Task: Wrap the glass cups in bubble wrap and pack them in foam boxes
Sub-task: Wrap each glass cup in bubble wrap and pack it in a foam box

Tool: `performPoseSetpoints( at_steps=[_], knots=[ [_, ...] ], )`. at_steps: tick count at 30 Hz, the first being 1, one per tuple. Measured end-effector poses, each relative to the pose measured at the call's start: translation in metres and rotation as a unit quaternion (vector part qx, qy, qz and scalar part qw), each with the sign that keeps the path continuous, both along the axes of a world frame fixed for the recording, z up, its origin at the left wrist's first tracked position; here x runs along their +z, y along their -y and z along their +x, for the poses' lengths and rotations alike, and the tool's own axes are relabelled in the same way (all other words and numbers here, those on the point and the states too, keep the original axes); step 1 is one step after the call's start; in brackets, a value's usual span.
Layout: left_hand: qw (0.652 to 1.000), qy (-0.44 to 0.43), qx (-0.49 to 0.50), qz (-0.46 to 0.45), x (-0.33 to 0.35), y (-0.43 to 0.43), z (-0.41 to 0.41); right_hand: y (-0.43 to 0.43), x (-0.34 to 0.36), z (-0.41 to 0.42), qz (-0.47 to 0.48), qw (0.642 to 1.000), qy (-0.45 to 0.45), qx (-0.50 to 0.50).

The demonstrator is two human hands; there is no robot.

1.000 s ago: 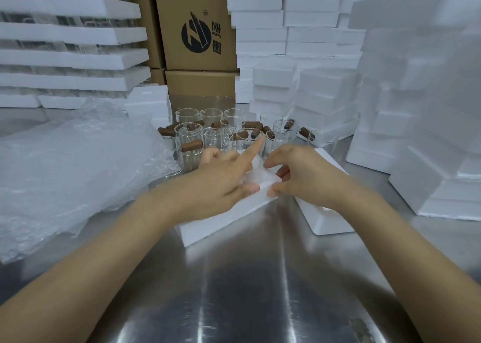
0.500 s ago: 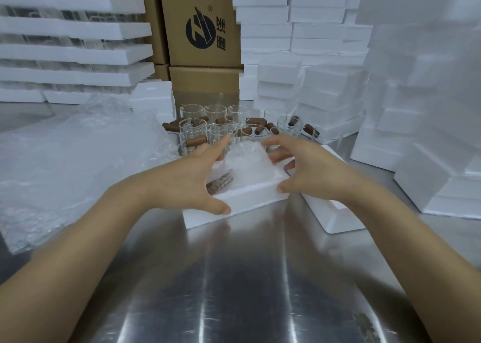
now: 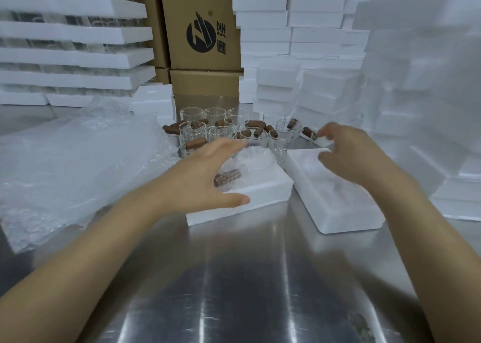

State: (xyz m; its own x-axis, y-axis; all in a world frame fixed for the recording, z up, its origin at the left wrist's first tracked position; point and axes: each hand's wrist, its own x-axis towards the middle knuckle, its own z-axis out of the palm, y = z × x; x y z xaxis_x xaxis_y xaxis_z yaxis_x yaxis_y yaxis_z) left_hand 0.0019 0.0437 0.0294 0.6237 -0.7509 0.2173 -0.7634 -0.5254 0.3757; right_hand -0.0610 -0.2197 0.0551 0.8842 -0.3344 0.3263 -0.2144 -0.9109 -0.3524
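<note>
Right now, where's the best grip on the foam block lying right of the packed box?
Probably across the foam block at its near half, from above: thumb on one long side, fingers on the other. It lies flat and low on the table, both long sides bare there; its far end crowds the cups and the box corner.

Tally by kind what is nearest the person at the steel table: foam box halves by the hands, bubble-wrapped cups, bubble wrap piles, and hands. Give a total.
Foam box halves: 2
Bubble-wrapped cup: 1
Bubble wrap pile: 1
Hands: 2, the left hand and the right hand
Total: 6
</note>
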Motion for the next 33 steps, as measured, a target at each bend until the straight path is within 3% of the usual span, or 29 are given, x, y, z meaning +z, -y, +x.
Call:
performPoseSetpoints(
  at_steps=[2, 4, 8, 11, 13, 15, 21, 24, 26, 31, 33],
  knots=[
    [0.997, 0.068, -0.016, -0.026, -0.002, 0.012, -0.007, 0.009, -0.006, 0.001, -0.007, 0.991, -0.126, -0.05],
    [0.994, 0.109, -0.022, -0.004, -0.005, 0.026, -0.009, 0.011, -0.011, 0.002, 0.031, 0.987, -0.152, -0.049],
    [0.99, 0.138, -0.022, 0.027, -0.011, 0.04, -0.009, 0.019, -0.01, 0.004, 0.042, 0.992, -0.114, -0.042],
    [0.991, 0.127, -0.017, 0.035, -0.009, 0.043, -0.009, 0.029, 0.004, 0.002, 0.124, 0.992, 0.012, -0.012],
    [0.994, 0.1, -0.039, 0.035, -0.006, 0.04, -0.006, 0.028, 0.01, -0.001, 0.257, 0.959, 0.118, 0.02],
    [0.995, 0.072, -0.049, 0.042, -0.002, 0.028, -0.001, 0.023, 0.012, -0.003, 0.406, 0.895, 0.176, 0.06],
    [0.986, -0.112, 0.048, 0.117, 0.004, -0.027, 0.024, 0.003, 0.006, 0.005, 0.538, 0.789, 0.275, 0.11],
    [0.989, -0.12, 0.034, 0.083, -0.001, -0.021, 0.025, -0.003, 0.003, 0.008, 0.59, 0.732, 0.308, 0.15],
    [0.993, -0.105, 0.031, 0.042, -0.002, -0.016, 0.022, -0.007, 0.002, 0.009, 0.587, 0.713, 0.353, 0.15],
    [0.978, -0.151, -0.003, -0.147, 0.007, -0.004, 0.006, -0.024, -0.005, 0.012, 0.584, 0.72, 0.359, 0.107],
    [0.968, -0.16, -0.033, -0.189, 0.008, 0.0, 0.0, -0.029, -0.006, 0.012, 0.599, 0.705, 0.36, 0.118]
  ],
)
